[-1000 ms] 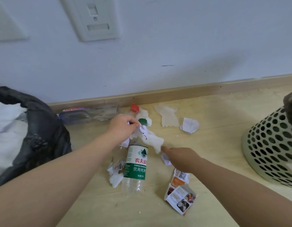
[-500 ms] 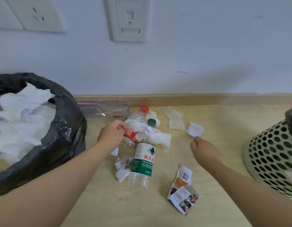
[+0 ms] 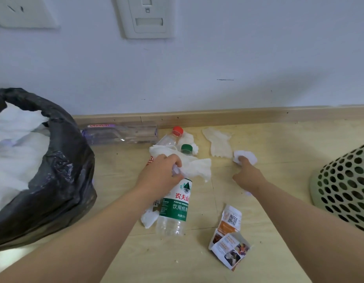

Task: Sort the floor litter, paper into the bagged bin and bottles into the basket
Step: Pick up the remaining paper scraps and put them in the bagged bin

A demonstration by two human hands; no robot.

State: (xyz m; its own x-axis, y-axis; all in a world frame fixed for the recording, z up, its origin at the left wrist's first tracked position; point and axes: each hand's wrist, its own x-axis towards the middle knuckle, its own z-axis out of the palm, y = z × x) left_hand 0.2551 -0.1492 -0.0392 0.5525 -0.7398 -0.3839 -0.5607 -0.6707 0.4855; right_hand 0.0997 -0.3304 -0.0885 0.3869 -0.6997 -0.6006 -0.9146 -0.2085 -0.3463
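Left hand [image 3: 161, 173]: our fingers clutch a crumpled white tissue [image 3: 197, 166] draped over the clear green-capped plastic bottle [image 3: 177, 203].
Right hand [image 3: 248, 177]: our fingers pinch a small white paper wad [image 3: 248, 156] on the wooden floor [image 3: 187, 262].

Green-cap bottle [image 3: 175, 205] and red-cap bottle [image 3: 170, 137] lie flat on floor [image 3: 187, 262], white tissue [image 3: 195, 166] draped over both. Paper wad [image 3: 246, 156] and torn flyer [image 3: 230, 237] lie between bagged bin [image 3: 60, 170] and basket [image 3: 344, 186].
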